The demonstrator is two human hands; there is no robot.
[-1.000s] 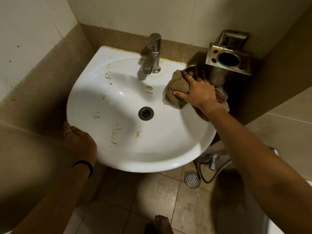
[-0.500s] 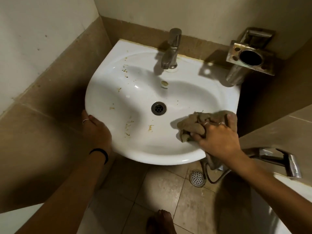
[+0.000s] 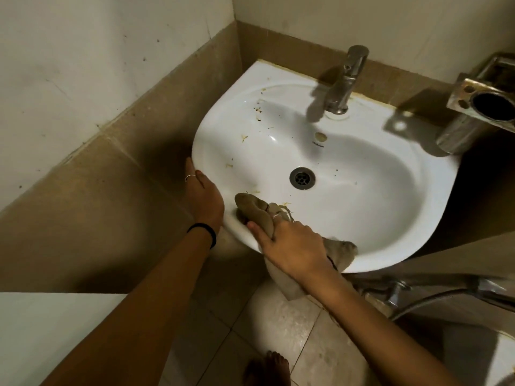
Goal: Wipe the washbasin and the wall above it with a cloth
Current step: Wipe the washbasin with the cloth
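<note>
A white washbasin (image 3: pixel 370 196) is fixed in the corner, with brown specks on its left inner slope and a round metal drain (image 3: pixel 302 178) in the middle. My right hand (image 3: pixel 289 246) presses a crumpled brownish cloth (image 3: pixel 257 211) onto the basin's near-left inner edge; one end of the cloth hangs over the front rim. My left hand (image 3: pixel 204 197) grips the basin's left outer rim, close beside the cloth. The wall above the basin (image 3: pixel 362 20) is pale with a brown tiled band below it.
A metal tap (image 3: pixel 344 82) stands at the basin's back. A metal holder (image 3: pixel 482 104) juts from the wall at the right. A second tap and hose (image 3: pixel 451 293) sit below the basin's right side. My bare foot (image 3: pixel 267 369) is on the tiled floor.
My right hand has swept the cloth from the basin's back right, by the tap, along the front edge to the near left. The left hand has stayed on the left rim.
</note>
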